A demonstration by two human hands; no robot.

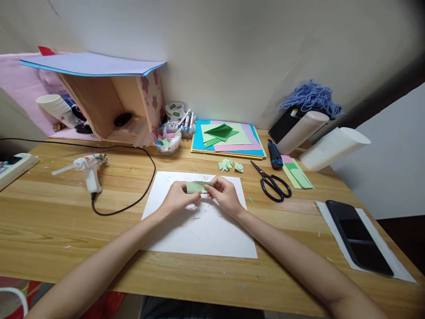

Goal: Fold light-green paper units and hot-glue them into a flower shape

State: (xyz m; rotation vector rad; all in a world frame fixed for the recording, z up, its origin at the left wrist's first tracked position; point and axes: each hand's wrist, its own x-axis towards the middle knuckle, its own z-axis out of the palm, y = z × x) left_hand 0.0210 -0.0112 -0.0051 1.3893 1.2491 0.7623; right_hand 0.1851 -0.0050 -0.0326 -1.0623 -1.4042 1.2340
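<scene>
Forearms: yours lie nearest the camera, left [99, 266] and right [299, 261], slanting inward over the wooden table [83, 248]
Power strip: white [23, 164], at the table's far left edge
Glue gun: white hot-glue gun [91, 173], well apart from your hands, its stick pointing left and its black cable [154, 170] looping round to the right
Cardboard box: open-fronted [153, 99], at the back, with a lilac sheet [96, 63] across its top
Scrap tub: clear [166, 146], full of coloured paper bits
White sheet: flat under your hands, speckled with pen marks [229, 239]
Left hand: yours [175, 196] pinches the left end of the strip between thumb and fingers
Green paper strip: pale [194, 186], held just above the white sheet; you seem to be at a folding or creasing step, though the fold itself is too small to judge
Right hand: yours [226, 196] grips the strip's right end, thumb in front; the next move seems to call for level edges, a steady left pinch and light thumb pressure along the paper
Folded pieces: pale green [226, 165], just beyond your right hand
Scissors: black-handled [272, 181], lying apart from your hand, blades pointing away
Utility knife: blue and black [275, 155], beside the cut strips [297, 175]
Smartphone: black [358, 237], far right
</scene>
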